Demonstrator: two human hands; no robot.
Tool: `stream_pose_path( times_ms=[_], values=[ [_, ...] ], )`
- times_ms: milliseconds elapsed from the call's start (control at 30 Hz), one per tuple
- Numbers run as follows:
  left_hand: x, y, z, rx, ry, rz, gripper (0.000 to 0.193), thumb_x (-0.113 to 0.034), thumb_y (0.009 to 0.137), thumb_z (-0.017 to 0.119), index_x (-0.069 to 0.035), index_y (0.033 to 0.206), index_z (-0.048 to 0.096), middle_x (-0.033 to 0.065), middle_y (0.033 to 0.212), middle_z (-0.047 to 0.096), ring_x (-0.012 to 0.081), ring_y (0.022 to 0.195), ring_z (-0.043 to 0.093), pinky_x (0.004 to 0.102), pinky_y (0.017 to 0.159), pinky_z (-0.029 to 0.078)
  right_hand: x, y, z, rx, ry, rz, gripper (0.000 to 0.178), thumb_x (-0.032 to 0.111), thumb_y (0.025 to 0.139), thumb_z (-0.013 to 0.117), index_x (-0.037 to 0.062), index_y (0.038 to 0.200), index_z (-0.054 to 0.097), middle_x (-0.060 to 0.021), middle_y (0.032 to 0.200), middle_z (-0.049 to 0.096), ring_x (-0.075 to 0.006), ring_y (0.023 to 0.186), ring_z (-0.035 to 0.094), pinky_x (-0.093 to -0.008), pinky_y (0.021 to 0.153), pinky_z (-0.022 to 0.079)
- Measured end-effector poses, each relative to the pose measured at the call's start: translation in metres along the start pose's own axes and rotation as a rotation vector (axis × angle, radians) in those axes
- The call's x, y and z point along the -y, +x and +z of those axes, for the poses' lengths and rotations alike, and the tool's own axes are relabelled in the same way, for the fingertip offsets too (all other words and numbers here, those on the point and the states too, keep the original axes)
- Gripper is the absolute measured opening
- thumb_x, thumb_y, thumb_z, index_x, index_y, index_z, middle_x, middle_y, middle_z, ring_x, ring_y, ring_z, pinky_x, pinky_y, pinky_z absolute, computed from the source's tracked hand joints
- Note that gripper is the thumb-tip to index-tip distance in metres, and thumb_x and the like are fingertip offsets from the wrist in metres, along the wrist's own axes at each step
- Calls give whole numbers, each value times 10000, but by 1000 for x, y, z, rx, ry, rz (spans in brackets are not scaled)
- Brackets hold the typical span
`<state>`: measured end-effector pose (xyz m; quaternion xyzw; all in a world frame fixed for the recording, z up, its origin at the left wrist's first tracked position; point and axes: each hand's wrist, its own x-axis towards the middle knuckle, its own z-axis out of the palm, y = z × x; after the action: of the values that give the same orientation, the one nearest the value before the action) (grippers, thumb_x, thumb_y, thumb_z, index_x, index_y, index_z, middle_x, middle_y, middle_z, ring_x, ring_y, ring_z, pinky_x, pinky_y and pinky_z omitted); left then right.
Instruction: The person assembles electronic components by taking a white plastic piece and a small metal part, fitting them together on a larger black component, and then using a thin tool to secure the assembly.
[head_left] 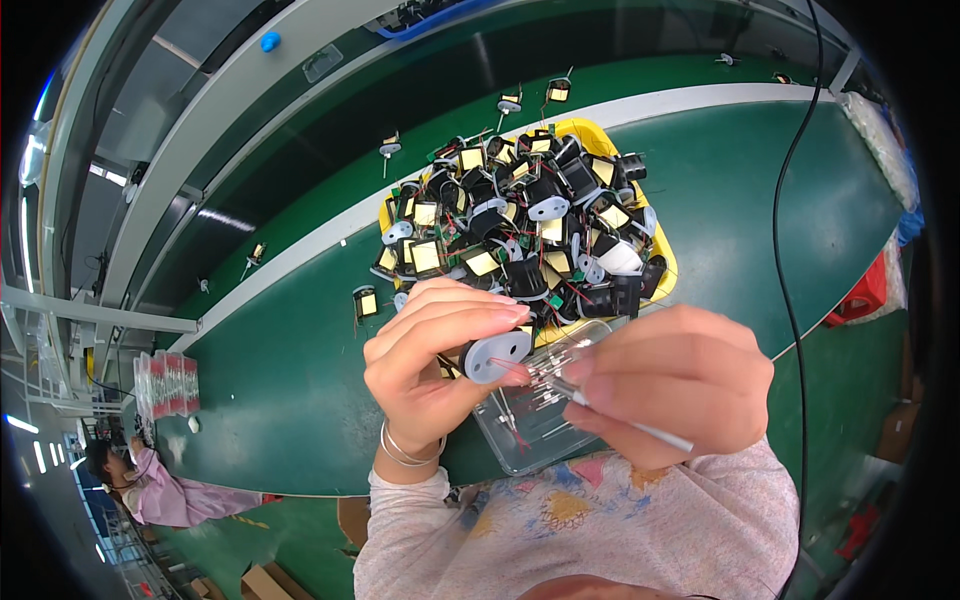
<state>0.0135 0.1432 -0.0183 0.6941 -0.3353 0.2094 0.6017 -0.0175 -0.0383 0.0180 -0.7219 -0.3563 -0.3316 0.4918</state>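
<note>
My left hand [418, 352] is closed around a black cylindrical part with a round grey end disc [497, 357]. Small holes show in the disc, and thin reddish wires stick out beside it. Close by on the right, my right hand [690, 380] pinches a slim, light-coloured pen-like tool [655, 434], its metal end pointing toward the disc. Whether that end touches the wires cannot be made out. Below both hands lies a clear plastic tray [520, 458] with several small metal-and-white pieces [552, 388], partly hidden by my fingers.
Just beyond my hands, a yellow bin [590, 132] is heaped with similar black parts. Loose ones [367, 303] lie around it and on the far conveyor [310, 205]. Clear packs [168, 384] stand at the left. A black cable [782, 230] hangs at the right. Another person [165, 490] sits far left.
</note>
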Motion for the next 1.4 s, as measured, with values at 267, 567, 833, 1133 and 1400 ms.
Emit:
stream_pose_path(
  times_ms=[267,567,833,1133,1400],
  values=[
    [-1,3,-1,-7,101,42,341,-193,578,792,-26,840,650,81,801,669,216,764,631,303,694,444,-2,-2,3,-30,-72,-163,291,8,547,765,15,805,631,-97,770,641,-199,639,620,-248,511,496],
    [-2,2,-1,-21,133,61,329,-200,591,790,-33,836,646,80,791,669,214,767,634,305,694,444,-1,-3,0,15,-43,-174,202,74,633,735,3,799,643,-112,783,643,-192,651,618,-235,544,502],
    [-1,1,0,-48,105,70,351,-216,589,792,-26,842,640,83,788,669,212,757,636,309,690,442,-1,-3,2,7,-75,-247,181,143,713,689,1,814,641,-115,791,643,-189,675,621,-240,565,508],
    [-3,1,-1,-41,109,62,348,-210,584,795,-28,838,643,85,785,670,212,753,635,310,684,438,-3,-3,6,-69,-64,-260,159,10,603,643,-7,760,628,-96,770,629,-161,638,602,-218,551,499],
    [-17,-1,-3,76,259,-18,426,-186,555,800,-13,913,647,95,826,661,193,747,629,270,652,455,-12,-2,13,-22,-85,-79,198,3,571,650,4,769,633,-75,721,595,-180,583,575,-244,487,463]
  ],
)
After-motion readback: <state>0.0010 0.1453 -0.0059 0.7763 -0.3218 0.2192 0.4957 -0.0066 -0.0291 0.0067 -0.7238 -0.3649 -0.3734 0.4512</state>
